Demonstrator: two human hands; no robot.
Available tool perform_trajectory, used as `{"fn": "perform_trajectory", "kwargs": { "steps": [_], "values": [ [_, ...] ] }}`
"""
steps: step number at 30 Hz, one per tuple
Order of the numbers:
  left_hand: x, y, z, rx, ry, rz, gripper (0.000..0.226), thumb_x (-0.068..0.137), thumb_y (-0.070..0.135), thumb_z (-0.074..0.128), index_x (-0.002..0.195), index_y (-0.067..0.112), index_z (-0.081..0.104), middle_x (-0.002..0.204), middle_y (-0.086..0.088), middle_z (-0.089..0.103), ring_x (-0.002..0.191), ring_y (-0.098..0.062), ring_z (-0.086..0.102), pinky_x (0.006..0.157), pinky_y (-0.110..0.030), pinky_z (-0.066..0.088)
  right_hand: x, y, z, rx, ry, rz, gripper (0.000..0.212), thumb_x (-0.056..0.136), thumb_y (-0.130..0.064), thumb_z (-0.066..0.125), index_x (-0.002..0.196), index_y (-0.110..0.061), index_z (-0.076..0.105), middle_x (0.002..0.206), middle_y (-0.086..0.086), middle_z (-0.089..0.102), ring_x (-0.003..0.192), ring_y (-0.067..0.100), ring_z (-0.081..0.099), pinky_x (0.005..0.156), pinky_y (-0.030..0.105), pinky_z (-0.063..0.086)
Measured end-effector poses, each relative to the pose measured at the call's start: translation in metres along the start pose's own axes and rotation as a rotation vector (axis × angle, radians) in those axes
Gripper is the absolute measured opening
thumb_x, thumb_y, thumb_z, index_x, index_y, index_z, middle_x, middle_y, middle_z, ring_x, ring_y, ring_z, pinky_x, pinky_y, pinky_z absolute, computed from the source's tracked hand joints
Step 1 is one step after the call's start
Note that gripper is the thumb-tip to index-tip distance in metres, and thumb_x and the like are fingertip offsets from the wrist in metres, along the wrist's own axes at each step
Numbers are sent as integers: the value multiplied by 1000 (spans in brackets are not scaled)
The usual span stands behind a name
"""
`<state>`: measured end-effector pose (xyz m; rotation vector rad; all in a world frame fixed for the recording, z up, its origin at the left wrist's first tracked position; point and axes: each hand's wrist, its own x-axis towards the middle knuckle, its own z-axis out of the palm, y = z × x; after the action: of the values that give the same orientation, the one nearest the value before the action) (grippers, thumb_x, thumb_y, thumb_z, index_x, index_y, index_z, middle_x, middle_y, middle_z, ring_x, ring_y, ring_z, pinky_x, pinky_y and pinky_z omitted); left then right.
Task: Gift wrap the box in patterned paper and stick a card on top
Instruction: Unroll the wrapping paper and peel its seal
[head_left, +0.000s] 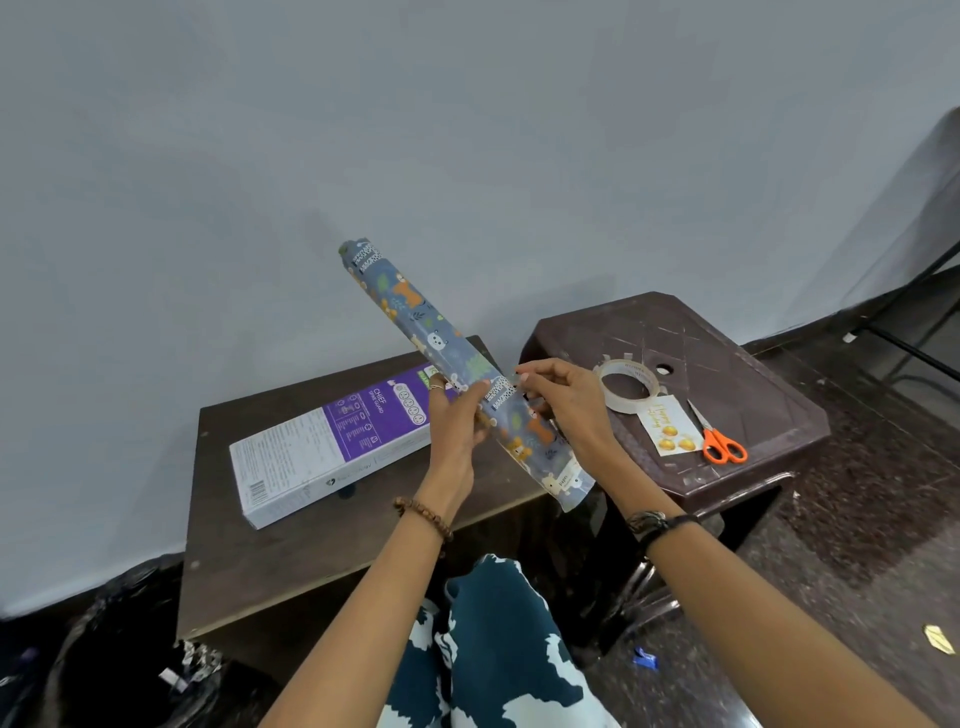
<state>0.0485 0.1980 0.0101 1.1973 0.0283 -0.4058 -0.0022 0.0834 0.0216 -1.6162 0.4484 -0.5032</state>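
The left hand (457, 415) gripped the roll of paper (457, 374) while the right hand (561, 400) fingers pinched its seal. Unrolling came next, beside the unwrapped box (322, 447) on the desk (249, 561).

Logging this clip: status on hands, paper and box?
Left hand grips paper roll; right hand pinches its sticker. Roll still rolled. Box bare on table. Nothing in the way.

Plain pale grey wall (467, 130) behind. Dark speckled stone floor (857, 519). Low dark wooden table (249, 561) left, touching or just beside brown plastic stool (727, 374) right. Black metal frame (914, 332) far right. Soft, even light.
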Motion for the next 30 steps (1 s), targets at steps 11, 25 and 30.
{"fn": "perform_trajectory", "kwargs": {
  "steps": [11, 25, 30],
  "values": [
    [10, -17, 14, 118, 201, -27, 38, 84, 10, 62, 119, 8, 46, 109, -11, 58, 90, -20, 61, 74, -33, 54, -12, 16, -8, -633, -118, -653, 19, 88, -12, 57, 98, -6, 72, 86, 4, 70, 78, 14, 65, 70, 26, 53],
    [7, -32, 37, -70, 196, -101, 61, 73, 3, 73, 125, 11, 42, 113, -14, 59, 96, -27, 64, 73, -39, 57, -7, 30, -22, -626, 12, -580, 15, 84, -3, 61, 95, -4, 72, 82, 8, 69, 72, 17, 64, 64, 22, 51],
    [6, -41, 35, -54, 216, -28, 66, 76, 3, 71, 130, 21, 36, 125, -13, 53, 109, -28, 60, 84, -44, 55, -16, 32, -18, -830, 36, -728, 26, 88, -15, 47, 88, -4, 71, 72, 4, 64, 64, 17, 59, 50, 24, 45]
  ]
}}
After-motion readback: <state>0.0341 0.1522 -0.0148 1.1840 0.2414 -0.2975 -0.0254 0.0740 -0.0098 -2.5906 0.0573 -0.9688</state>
